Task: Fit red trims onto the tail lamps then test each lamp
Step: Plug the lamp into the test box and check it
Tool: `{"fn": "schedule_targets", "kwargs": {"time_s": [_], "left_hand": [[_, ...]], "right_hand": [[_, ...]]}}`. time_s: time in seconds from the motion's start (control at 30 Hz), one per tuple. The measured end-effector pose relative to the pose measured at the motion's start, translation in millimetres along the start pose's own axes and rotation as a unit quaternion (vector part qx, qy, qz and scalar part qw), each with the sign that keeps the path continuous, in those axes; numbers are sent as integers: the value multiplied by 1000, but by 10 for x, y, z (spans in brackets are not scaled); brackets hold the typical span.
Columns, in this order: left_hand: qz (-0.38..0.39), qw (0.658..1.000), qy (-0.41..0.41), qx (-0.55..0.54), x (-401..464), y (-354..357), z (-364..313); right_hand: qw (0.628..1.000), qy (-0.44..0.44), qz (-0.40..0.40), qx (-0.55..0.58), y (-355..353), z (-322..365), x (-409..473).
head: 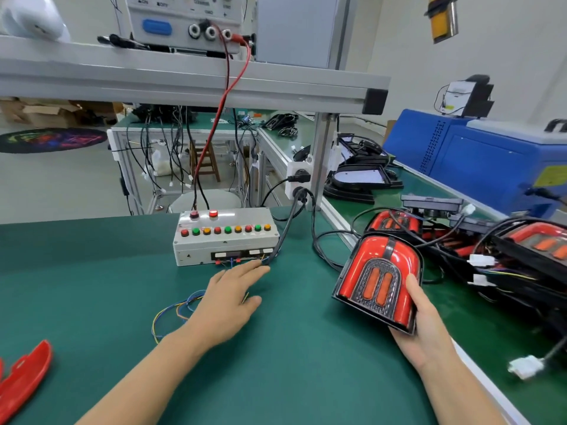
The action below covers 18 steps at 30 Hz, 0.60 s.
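Right hand [428,329] grips tail lamp [380,280], red trim already on, above green mat [291,363] | left hand [228,299] flat, fingers straight, reaching over loose wires [175,311] toward test box [225,237] | step: testing (judged) | next: join lamp's lead to box, press buttons | spare red trim [26,372] at near left

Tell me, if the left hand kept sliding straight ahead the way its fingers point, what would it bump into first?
Probably the thin wires at the front of the grey button box; the left hand has its fingertips almost there.
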<state>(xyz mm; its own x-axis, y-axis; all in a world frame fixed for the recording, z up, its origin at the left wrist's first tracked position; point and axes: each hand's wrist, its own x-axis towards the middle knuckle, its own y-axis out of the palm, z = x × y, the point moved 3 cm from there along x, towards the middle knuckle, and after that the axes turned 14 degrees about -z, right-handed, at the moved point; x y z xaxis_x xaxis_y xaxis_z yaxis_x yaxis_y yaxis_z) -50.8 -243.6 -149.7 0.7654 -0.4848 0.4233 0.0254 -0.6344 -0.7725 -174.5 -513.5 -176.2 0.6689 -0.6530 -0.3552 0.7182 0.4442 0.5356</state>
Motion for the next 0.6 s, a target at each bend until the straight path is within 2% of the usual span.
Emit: {"fn": "schedule_targets", "kwargs": {"time_s": [0.07, 0.13, 0.2, 0.27, 0.4, 0.6], "left_hand": [[-35, 997, -19, -63, 18, -75, 23], [-93, 991, -47, -79, 39, -178, 109], [-170, 980, -100, -27, 67, -301, 284], [-208, 962, -171, 34, 76, -424, 486], [-175, 952, -216, 127, 106, -501, 770], [-130, 951, -192, 206, 215, -459, 904]], "right_hand": [[1000, -7, 2, -19, -12, -13, 13], [999, -15, 2, -35, -27, -24, 33], [999, -22, 2, -42, -52, -26, 57], [998, -22, 3, -53, -64, -35, 71], [997, -20, 12, -76, -56, -51, 68], [997, -16, 14, -80, -32, -65, 67]]}}
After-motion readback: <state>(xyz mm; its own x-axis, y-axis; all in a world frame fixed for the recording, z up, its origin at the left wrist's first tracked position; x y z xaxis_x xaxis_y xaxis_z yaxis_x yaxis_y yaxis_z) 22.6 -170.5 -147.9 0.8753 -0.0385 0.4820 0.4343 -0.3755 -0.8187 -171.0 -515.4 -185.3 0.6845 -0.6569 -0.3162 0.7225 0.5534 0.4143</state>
